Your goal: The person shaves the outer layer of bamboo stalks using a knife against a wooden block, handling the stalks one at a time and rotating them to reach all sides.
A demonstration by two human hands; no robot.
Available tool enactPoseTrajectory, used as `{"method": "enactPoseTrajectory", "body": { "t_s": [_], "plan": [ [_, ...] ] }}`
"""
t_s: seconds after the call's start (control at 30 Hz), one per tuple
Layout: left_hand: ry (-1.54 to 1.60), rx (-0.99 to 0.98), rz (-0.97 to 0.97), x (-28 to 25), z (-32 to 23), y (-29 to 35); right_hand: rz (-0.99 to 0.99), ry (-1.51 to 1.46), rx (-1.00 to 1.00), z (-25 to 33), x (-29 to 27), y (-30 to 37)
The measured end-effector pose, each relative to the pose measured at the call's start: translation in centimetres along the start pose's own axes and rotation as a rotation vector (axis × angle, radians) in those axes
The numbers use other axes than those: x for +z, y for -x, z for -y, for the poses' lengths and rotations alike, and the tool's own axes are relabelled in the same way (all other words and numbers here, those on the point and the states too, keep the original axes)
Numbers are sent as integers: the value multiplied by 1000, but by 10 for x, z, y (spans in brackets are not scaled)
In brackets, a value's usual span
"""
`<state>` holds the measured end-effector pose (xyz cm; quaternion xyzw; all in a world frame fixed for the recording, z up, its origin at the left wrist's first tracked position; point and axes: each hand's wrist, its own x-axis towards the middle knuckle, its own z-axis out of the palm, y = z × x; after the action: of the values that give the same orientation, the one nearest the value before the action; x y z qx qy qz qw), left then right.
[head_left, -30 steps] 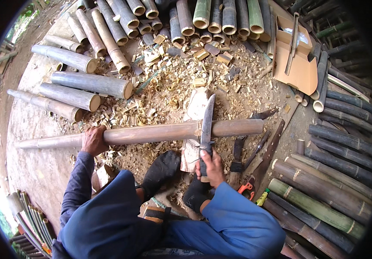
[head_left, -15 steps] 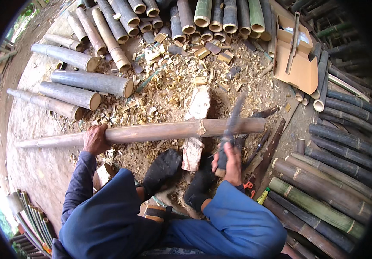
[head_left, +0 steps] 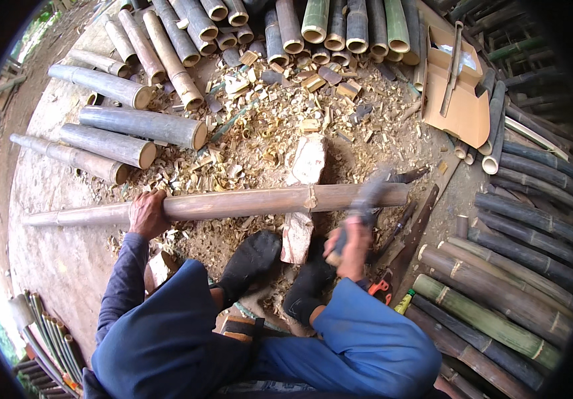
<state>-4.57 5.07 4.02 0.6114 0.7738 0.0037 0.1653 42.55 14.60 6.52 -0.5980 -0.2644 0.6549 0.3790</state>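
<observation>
A long brown bamboo pole (head_left: 233, 204) lies crosswise before me, over a whitish block (head_left: 308, 159) that shows on both sides of it. My left hand (head_left: 148, 213) is closed over the pole, left of its middle. In my right hand (head_left: 354, 249) is the dark handle of a large knife (head_left: 371, 191). Its blade, smeared by motion, crosses the pole near the right end; whether it touches cannot be made out. My feet in dark socks (head_left: 252, 263) are just on the near side of the pole.
Wood chips (head_left: 253, 146) litter the ground beyond the pole. Cut bamboo lengths (head_left: 143, 128) lie at far left; more bamboo (head_left: 499, 286) is stacked at right. Nearby are orange-handled scissors (head_left: 381, 284), a yellow-green tube (head_left: 404, 302), a long dark blade (head_left: 416, 233) and an open cardboard box (head_left: 456, 106).
The knife's blade has tipped down and to the right over the pole's right end, my right hand turning with it. My left hand and the pole stay put.
</observation>
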Motion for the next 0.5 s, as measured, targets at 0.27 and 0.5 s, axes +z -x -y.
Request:
{"method": "enactPoseTrajectory", "body": {
  "t_s": [0.27, 0.5],
  "plan": [
    [3, 19, -16, -4, 2, 5, 89, 12, -39, 19, -9, 5],
    [1, 33, -47, 4, 12, 8, 386, 281, 127, 0, 12, 7]
  ]
}}
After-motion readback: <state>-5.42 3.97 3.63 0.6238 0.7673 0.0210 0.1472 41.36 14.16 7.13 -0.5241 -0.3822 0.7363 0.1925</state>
